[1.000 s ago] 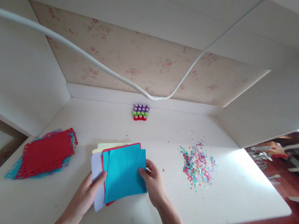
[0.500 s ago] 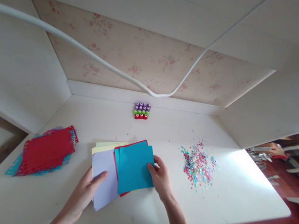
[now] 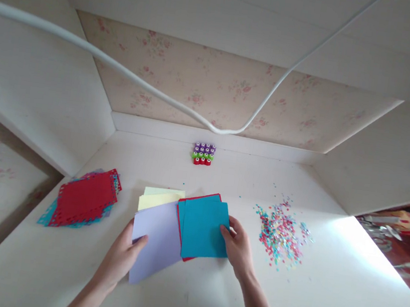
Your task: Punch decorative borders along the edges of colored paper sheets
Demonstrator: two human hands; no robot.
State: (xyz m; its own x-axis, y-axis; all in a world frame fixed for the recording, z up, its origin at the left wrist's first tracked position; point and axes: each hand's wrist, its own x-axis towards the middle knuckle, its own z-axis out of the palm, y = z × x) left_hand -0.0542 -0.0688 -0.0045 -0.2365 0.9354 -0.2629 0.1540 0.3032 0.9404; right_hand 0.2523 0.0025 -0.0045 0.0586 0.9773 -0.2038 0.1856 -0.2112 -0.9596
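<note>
My left hand [image 3: 124,253] grips the left edge of a lavender paper sheet [image 3: 158,240], thumb on top. Pale yellow paper [image 3: 157,199] and pale green paper [image 3: 164,192] show behind it. My right hand [image 3: 238,246] pinches the right edge of blue paper squares [image 3: 205,230], with the thumb on the top one. Red paper [image 3: 181,221] peeks out along the left and upper edges of the blue. The blue and red sheets overlap the right part of the lavender one. Both hands are over the white table near its front edge.
A pile of red and blue paper with punched edges [image 3: 85,198] lies at the left. Loose confetti [image 3: 283,232] is scattered at the right. Small purple, green and red craft punches [image 3: 204,154] stand in rows at the back. A white cable [image 3: 181,105] hangs across in front.
The blue and red sheets have shifted right with my right hand, uncovering more of the lavender sheet. The view has turned a little, so the table's contents appear further right.
</note>
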